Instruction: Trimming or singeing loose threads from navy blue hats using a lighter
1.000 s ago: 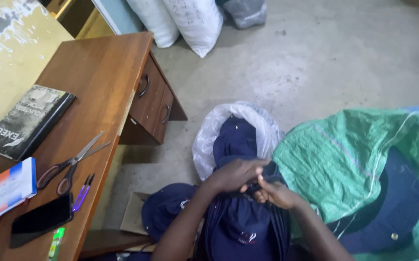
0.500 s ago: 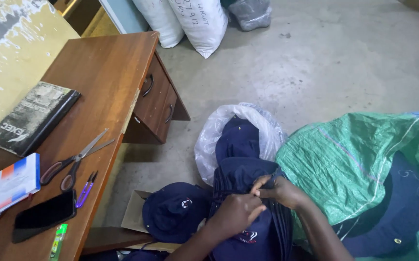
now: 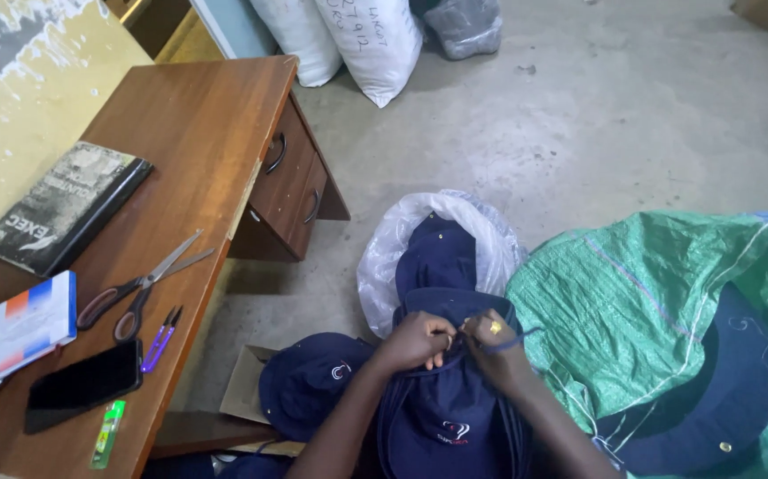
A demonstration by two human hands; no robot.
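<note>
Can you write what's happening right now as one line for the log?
left hand: pinching navy cap | right hand: gripping same cap's edge | clear bag: caps inside | desk: scissors, phone

This looks like a small garment workshop or storeroom where caps are finished and packed; the bare concrete floor (image 3: 597,115) is rough and stained; stuffed white woven sacks (image 3: 357,40) lean at the far edge of the floor beside a grey bag (image 3: 464,27); a green woven tarpaulin sack (image 3: 659,293) lies open at the right with a navy cap (image 3: 712,390) on it; more navy caps (image 3: 437,257) sit stacked in a clear plastic bag (image 3: 393,248); the wooden surface (image 3: 198,133) with drawers carries scissors (image 3: 140,284) and small purple thread snips (image 3: 160,339) near its front edge, plus a dark book (image 3: 65,208) along its left edge.
</note>
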